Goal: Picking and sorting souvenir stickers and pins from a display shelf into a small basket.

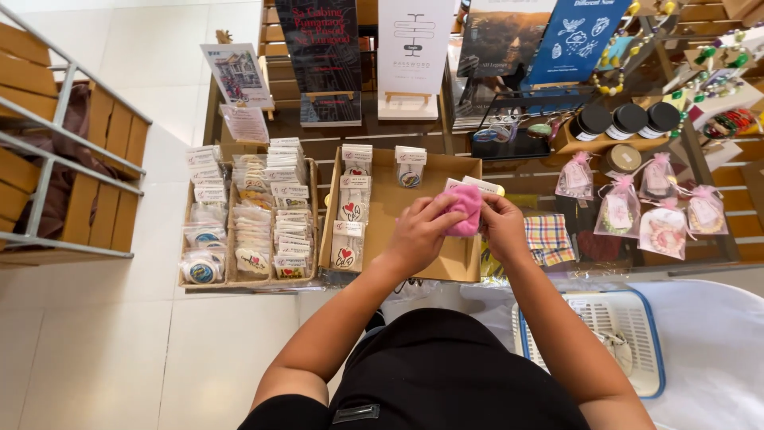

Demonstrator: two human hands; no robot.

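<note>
Display table, slatted wood, crowded along the far side with standing signs on easels point(414, 48) and dark-lidded jars point(627, 119). Open tiled floor point(103, 350) to the near left gives the only free room; a wooden bench with metal rail point(72, 159) closes off the far left. To the near right a white basket with a blue rim point(637, 334) sits close by the person's right elbow.

Shallow cardboard tray point(398, 191) lies directly under the hands, its left side lined with small carded packets point(350, 199). Left of it, a second tray of packeted stickers point(247, 223). Pink mesh gift bags point(637, 207) stand to the right, a plaid cloth point(549, 239) just beside the tray's right edge.

Both forearms reach forward, meeting over the tray. Left hand point(418, 235) curls its fingers around a small pink pouch point(464, 209); right hand point(503, 227) pinches the pouch's right side. The pouch is held above the tray's right half, between the two hands.
</note>
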